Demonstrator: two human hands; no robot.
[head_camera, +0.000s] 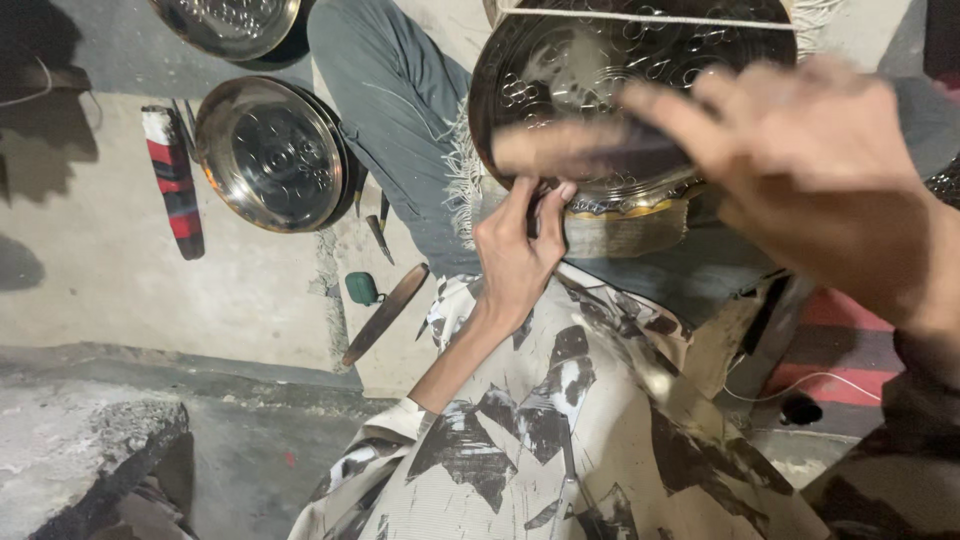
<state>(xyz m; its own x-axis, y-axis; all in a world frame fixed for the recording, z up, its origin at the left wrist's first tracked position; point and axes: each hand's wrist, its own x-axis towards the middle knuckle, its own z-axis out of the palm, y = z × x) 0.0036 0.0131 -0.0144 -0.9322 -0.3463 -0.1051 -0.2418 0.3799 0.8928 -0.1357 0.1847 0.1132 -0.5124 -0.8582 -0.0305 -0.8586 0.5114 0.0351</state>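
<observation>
An engraved metal plate (600, 70), round and dark with embossed ring patterns, rests tilted on the lap of a seated person, its lower rim sitting on a padded, gold-edged block (625, 225). Far left on the concrete floor (100, 270) lies a red, white and black striped handle (173, 180), beside a stack of similar shiny plates (270, 155); a small green object (362, 288) and a long brown wooden tool (385, 313) lie nearer the knee. The left hand (515, 255) reaches up under the plate's bottom edge, its fingers drawn together and pinched on a thin dark tool (mostly hidden) that meets the rim. The right hand (800, 170), blurred, hovers in front of the plate's right half with fingers loosely spread; whether it grips the blurred brownish bar (560, 148) crossing the plate cannot be told.
</observation>
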